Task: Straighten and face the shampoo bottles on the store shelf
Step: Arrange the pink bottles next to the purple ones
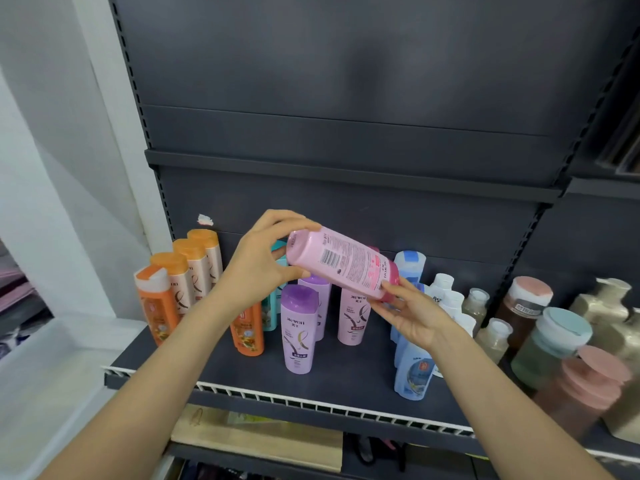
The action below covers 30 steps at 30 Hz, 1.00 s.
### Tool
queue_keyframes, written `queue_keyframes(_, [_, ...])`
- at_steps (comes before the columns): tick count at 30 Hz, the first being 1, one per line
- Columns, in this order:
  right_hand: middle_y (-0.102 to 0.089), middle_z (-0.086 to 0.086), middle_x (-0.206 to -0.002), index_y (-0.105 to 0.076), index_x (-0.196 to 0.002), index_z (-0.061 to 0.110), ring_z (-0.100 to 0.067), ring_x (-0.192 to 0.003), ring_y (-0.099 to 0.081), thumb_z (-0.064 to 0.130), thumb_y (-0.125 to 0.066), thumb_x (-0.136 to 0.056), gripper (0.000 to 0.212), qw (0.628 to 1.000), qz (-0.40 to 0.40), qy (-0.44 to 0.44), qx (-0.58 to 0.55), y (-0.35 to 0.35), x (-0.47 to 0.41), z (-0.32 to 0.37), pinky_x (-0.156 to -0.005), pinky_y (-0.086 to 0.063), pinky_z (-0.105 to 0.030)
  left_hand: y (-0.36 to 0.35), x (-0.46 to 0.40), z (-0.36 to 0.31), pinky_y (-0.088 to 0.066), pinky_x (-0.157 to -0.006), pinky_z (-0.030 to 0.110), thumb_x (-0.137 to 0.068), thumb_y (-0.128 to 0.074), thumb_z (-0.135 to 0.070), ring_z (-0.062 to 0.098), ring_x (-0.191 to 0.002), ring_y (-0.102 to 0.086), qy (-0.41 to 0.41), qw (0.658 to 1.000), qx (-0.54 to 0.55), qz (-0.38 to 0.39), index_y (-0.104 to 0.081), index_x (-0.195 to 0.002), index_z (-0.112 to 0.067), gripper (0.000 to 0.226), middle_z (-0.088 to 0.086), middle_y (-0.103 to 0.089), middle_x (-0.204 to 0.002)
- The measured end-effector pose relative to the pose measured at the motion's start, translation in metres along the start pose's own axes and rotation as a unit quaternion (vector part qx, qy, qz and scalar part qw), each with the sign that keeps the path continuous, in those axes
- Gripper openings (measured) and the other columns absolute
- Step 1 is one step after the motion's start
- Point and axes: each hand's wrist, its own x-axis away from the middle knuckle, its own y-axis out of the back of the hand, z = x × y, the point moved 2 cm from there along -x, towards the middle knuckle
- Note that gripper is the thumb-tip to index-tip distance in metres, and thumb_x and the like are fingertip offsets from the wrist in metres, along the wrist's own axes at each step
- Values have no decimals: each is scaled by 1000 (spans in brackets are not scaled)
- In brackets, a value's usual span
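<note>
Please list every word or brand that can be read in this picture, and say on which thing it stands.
"mewon": front purple bottle, upright on the shelf.
"mewon": pink standing bottle, partly hidden.
Held pink bottle: barcode and back-label print, too small to read.
Orange bottles, blue bottle: labels blurred.

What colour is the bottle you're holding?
Pink bottle with a darker pink cap, seen in the head view.

Dark shelf [346, 379] (white ticket strip along front edge) carrying orange bottles [180, 282] standing toward left edge, purple bottles [299, 330] mid-shelf, blue bottles [414, 372] and white-capped bottles [446, 296] sitting toward right edge.
</note>
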Motion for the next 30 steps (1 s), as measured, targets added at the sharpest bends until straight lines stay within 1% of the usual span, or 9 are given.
queue_keyframes(5, [-66, -13, -103, -62, -113, 14, -25, -96, -62, 7, -57, -91, 23, 999, -25, -25, 5, -4, -2, -3, -75, -57, -35, 2, -1, 1, -43, -85, 4, -66, -79, 3, -10, -116, -42, -8, 1000, -5, 13, -57, -109, -40, 65, -19, -45, -120])
queue_keyframes(9, [-65, -8, -96, -64, -101, 16, -20, -89, -62, 14, -62, -90, 12, 998, -48, -39, 9, -6, -1, -6, -73, -57, -30, 9, -4, 4, -44, -87, 5, -68, -81, -11, -8, -115, -46, -1, 999, -31, 17, -54, -113, -45, 63, -23, -48, -120])
queue_keyframes(11, [-64, -4, -92, -64, -96, 17, -15, -83, -60, 21, -65, -88, 9, 998, -64, -30, 9, -7, 0, -7, -76, -55, -26, 12, -7, 8, -50, -86, 12, -67, -83, -16, 0, -109, -54, 28, 999, -19, -13, -56, -112, -44, 59, -19, -51, -115])
queue_keyframes(13, [-63, -1, -84, -65, -93, 17, -12, -76, -56, 26, -66, -86, 12, 998, -65, -11, 10, -8, 0, -6, -67, -54, -20, 12, -8, 11, -52, -84, 20, -68, -82, -17, 8, -104, -58, 73, 996, 6, -52, -59, -111, -37, 54, -12, -54, -112])
queue_keyframes(15, [-61, -1, -78, -65, -93, 17, -10, -71, -54, 28, -66, -85, 14, 998, -49, 10, 43, -9, 0, -1, -57, -51, -18, 11, -9, 16, -52, -82, 22, -70, -80, -18, 9, -101, -59, 104, 991, 15, -86, -60, -113, -32, 49, -8, -59, -111])
queue_keyframes(17, [-63, -1, -83, -64, -94, 17, -11, -77, -58, 25, -66, -84, 13, 996, -23, 27, 82, -8, 0, 4, -57, -48, -18, 10, -10, 20, -53, -81, 27, -72, -79, -21, 8, -97, -61, 132, 983, 38, -119, -62, -111, -30, 44, -6, -64, -108])
queue_keyframes(22, [-64, -2, -105, -64, -104, 19, -17, -102, -60, 13, -61, -90, 16, 990, -5, 89, 107, -4, -1, 6, -78, -48, -23, 1, -8, 32, -57, -80, 32, -79, -72, -17, 19, -99, -63, 243, 931, 188, -198, -63, -107, -21, 29, 1, -64, -104])
queue_keyframes(26, [-67, -1, -101, -64, -105, 17, -11, -93, -65, 8, -58, -91, 17, 985, -13, 156, 69, -7, -2, 15, -79, -53, -20, -8, 1, 46, -59, -74, 29, -82, -69, -23, 22, -102, -64, 305, 896, 249, -204, -63, -117, -12, 36, 8, -65, -113])
queue_keyframes(30, [-68, -8, -101, -55, -115, 13, -13, -89, -68, 9, -60, -90, 26, 983, -17, 181, 35, -14, -5, 24, -79, -56, -22, -18, 9, 54, -60, -70, 30, -84, -66, -32, 19, -91, -67, 370, 855, 311, -188, -61, -113, -9, 38, 11, -67, -104])
